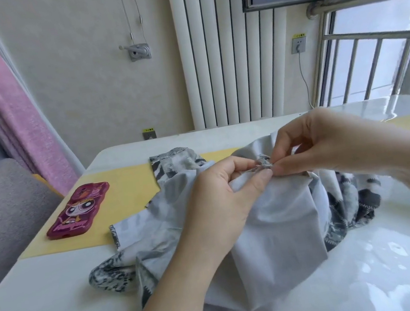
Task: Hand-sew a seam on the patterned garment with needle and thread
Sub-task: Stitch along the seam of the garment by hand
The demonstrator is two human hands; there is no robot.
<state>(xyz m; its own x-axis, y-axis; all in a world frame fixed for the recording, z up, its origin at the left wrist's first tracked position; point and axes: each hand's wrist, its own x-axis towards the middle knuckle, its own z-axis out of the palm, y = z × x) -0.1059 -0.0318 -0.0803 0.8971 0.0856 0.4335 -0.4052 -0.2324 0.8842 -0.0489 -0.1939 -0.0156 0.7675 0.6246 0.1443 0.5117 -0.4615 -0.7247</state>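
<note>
White table stretches wide to its near-left edge, with a phone far left. Mid-table the garment sprawls left to right. The left hand and right hand both pinch its raised fold, fingertips meeting.

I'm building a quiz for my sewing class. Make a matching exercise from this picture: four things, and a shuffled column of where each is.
1 phone
2 garment
3 radiator
4 yellow mat

A against the wall
B under the phone
C pinched by left hand and right hand
D on the mat's left part

Pairs: 1-D, 2-C, 3-A, 4-B
</note>
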